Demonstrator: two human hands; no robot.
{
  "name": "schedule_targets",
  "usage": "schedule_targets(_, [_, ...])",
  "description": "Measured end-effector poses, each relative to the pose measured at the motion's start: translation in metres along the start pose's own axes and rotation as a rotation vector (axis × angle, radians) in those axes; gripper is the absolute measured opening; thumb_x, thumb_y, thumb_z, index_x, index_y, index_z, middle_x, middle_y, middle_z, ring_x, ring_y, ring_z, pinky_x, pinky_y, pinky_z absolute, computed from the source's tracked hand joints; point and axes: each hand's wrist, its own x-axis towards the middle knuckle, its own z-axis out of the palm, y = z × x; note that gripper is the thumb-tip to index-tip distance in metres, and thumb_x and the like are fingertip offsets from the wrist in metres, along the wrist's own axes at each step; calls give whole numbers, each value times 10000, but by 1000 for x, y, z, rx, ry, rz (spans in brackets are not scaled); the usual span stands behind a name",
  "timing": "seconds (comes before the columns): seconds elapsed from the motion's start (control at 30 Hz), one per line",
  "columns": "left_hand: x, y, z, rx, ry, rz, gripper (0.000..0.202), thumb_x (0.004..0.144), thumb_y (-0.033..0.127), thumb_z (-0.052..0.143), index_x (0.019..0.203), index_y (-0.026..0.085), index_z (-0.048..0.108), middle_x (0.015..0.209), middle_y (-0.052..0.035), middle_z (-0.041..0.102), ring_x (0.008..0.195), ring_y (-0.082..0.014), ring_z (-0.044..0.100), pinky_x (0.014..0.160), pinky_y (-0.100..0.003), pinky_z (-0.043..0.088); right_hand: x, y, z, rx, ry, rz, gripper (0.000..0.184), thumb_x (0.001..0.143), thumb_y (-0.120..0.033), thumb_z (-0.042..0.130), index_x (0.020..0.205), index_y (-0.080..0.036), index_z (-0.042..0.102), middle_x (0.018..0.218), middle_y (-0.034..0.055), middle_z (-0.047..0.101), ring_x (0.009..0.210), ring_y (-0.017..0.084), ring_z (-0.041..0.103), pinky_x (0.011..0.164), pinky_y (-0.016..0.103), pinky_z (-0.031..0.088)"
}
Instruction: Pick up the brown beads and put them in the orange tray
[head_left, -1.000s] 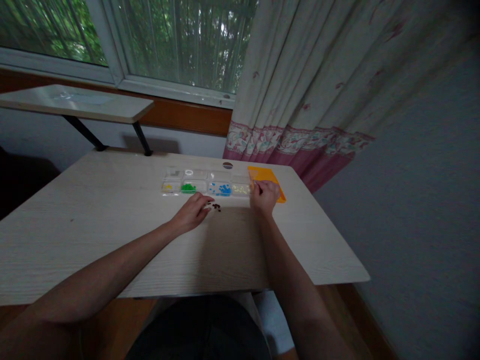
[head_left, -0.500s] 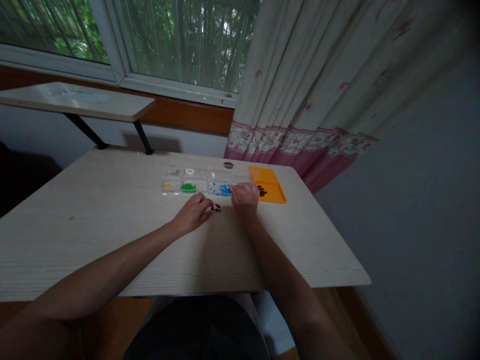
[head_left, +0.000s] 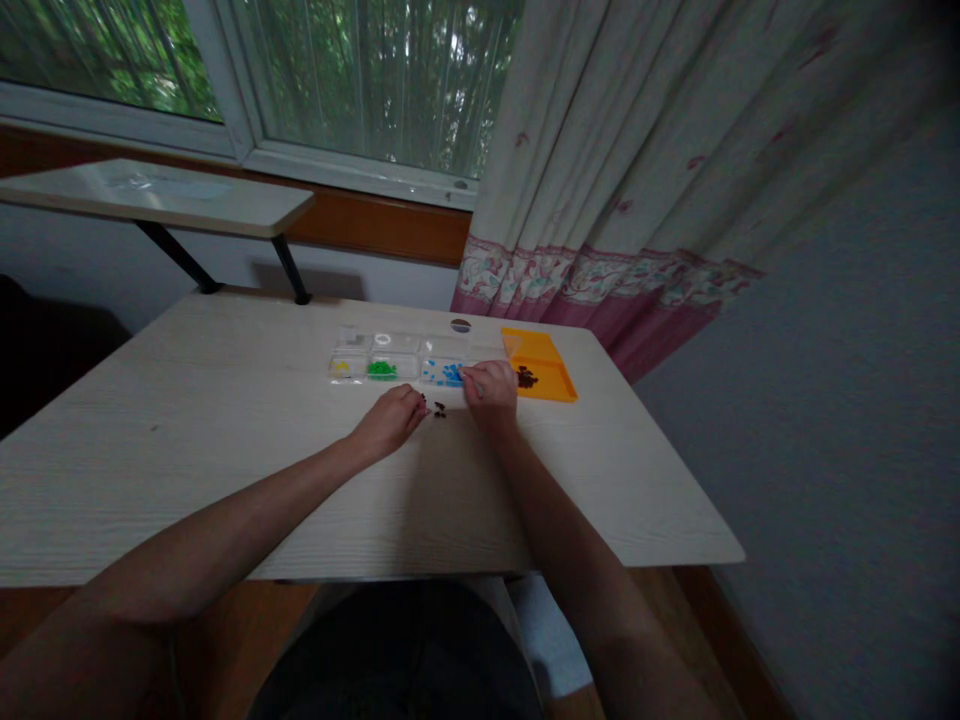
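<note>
My left hand (head_left: 392, 418) rests low over the table with its fingertips drawn together. A dark speck shows at those fingertips, too small to tell whether it is gripped. Just right of them lie several small dark brown pieces (head_left: 440, 410) on the wood. My right hand (head_left: 492, 392) is at the right end of a clear compartment holding small blue pieces (head_left: 452, 373), thumb and index finger pinched; what is between them cannot be made out. Neighbouring clear boxes hold green pieces (head_left: 382, 370) and a few yellow pieces (head_left: 341, 367).
Right of my right hand an open orange box (head_left: 555, 382) holds a heap of dark brown pieces (head_left: 526, 377). A round cable hole (head_left: 460, 326) is near the table's back edge. A raised shelf (head_left: 202, 195) stands at the back left; a curtain (head_left: 585, 200) hangs behind.
My left fingers have closed together beside the dark pieces. My right hand stays pinched at the blue compartment. The view has shifted slightly.
</note>
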Motion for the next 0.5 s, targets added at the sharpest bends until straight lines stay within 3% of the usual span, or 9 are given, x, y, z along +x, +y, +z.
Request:
schedule_targets(0.17, [0,4,-8,-110,39,-44,227,948,313,452,829,174,587,837,-74,627,820,-206,591,771,-333,464,-2,-9,4,7,-26,-68,155,914,-289,604,961,-258,748,904,41,698,945,204,549,890,365,348])
schedule_targets(0.33, [0,-3,-12,-604,50,-259,305,933,467,482,864,181,564,757,-24,699,609,-144,631,623,-265,477,-3,-28,0,49,-128,-157,175,931,-307,578,935,-261,747,887,37,699,949,200,543,901,364,343])
schedule_targets(0.5, [4,-9,-8,-962,89,-347,395,815,535,642,848,154,544,733,-43,716,582,-146,667,586,-251,507,-3,-42,-5,86,-234,-237,203,940,-363,567,951,-275,749,877,29,689,939,197,534,893,355,336])
